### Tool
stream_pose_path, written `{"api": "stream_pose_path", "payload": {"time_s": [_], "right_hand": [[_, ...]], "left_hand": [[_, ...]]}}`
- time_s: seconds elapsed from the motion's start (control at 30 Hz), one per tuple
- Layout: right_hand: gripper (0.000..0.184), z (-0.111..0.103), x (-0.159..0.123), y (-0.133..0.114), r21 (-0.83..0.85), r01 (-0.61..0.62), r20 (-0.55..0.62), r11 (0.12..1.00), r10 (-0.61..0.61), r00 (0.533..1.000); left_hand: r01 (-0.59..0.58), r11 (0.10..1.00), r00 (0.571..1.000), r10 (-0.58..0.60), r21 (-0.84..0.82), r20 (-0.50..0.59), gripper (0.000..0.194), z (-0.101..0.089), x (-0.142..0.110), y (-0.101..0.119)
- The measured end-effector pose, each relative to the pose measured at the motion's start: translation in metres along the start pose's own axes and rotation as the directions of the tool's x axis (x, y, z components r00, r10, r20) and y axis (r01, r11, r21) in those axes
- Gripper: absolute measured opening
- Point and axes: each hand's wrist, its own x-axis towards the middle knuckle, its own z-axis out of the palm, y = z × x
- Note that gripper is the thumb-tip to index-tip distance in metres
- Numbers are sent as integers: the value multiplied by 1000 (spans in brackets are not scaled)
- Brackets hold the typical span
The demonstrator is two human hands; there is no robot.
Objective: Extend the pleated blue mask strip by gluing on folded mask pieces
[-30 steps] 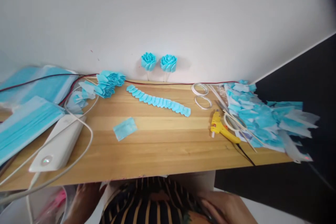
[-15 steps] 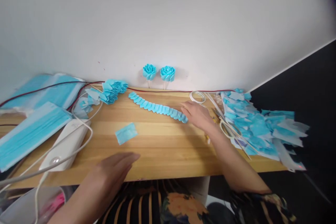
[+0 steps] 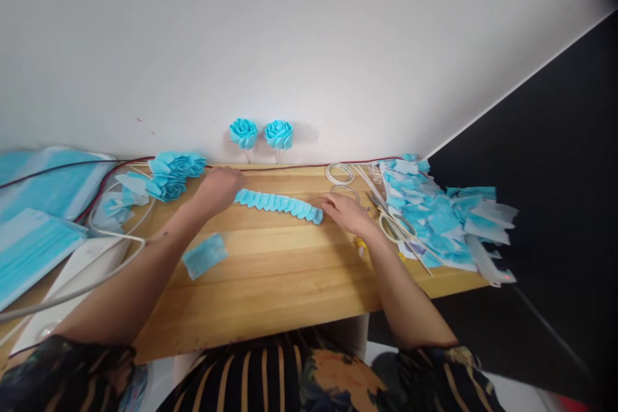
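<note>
A long strip of overlapping blue petal pieces point(image 3: 277, 203) lies across the back of the wooden table point(image 3: 270, 283). My left hand point(image 3: 218, 185) covers its left end with curled fingers. My right hand point(image 3: 344, 212) rests at its right end, fingers closed on the last pieces. Two finished blue fabric roses point(image 3: 261, 133) stand on sticks against the white wall. A loose blue square piece point(image 3: 205, 255) lies nearer me, left of centre.
A bunch of folded blue pieces point(image 3: 171, 172) and stacked blue face masks point(image 3: 33, 238) lie at the left, with a white device point(image 3: 72, 270) and cables. White rings point(image 3: 339, 174), scissors point(image 3: 396, 225), sticks and a heap of blue scraps point(image 3: 444, 219) fill the right end.
Both hands rose from below the table edge. The right reached the strip's right end first, then the left went forward to its left end. The camera swung slightly right.
</note>
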Motion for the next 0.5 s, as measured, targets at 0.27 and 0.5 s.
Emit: {"api": "stream_pose_path", "payload": {"time_s": [0.27,0.5], "right_hand": [[38,17,8,-4,97,30,43,995,-34,998],[38,11,7,-11,226,122,-157,966,-87,984]], "left_hand": [[-15,998,993,7,67,119,24,11,2,-12],[-4,996,999,7,90,-32,19,-14,4,-9]]}}
